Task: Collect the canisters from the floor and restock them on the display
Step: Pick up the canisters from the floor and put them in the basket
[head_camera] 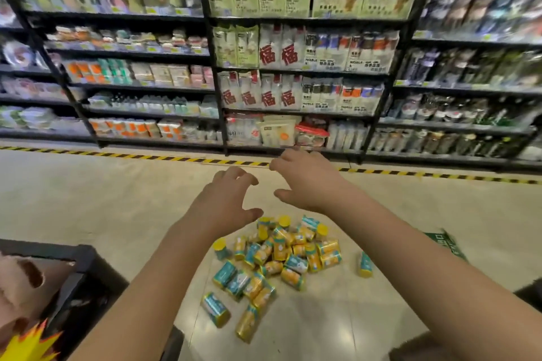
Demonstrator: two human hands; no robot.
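**A:** In the head view, how do the hands stand?

**B:** Both reach forward over the floor (88, 199). The left hand (225, 199) and the right hand (305, 182) are empty, with fingers spread and loosely bent. They are apart from each other and hover above the far edge of the heap, touching none of it.

**A:** And the canisters?

**B:** A heap of small canisters (278, 258), teal and yellow with yellow caps, lies on the pale floor just below the forearms. Most lie on their sides and a few stand upright. One stray canister (365, 264) lies apart to the right, and a couple more sit loose at the near edge.

**A:** What could go wrong from here?

**B:** They are round and mostly lying down, so I'd judge a careless scoop could send some rolling outward. Taking too many at once could let a few slip out. The stray one is easy to miss.

**A:** What else is around?

**B:** Stocked shelves (293, 67) stand across the aisle, behind yellow-and-black hazard tape (146, 156) on the floor. A green floor sticker (445, 243) shows at right. At lower left is a black rack (73, 272) with a piece of cardboard. It may be the display, though the blur and the cropping leave me unsure. Nothing lies between the hands and the heap.
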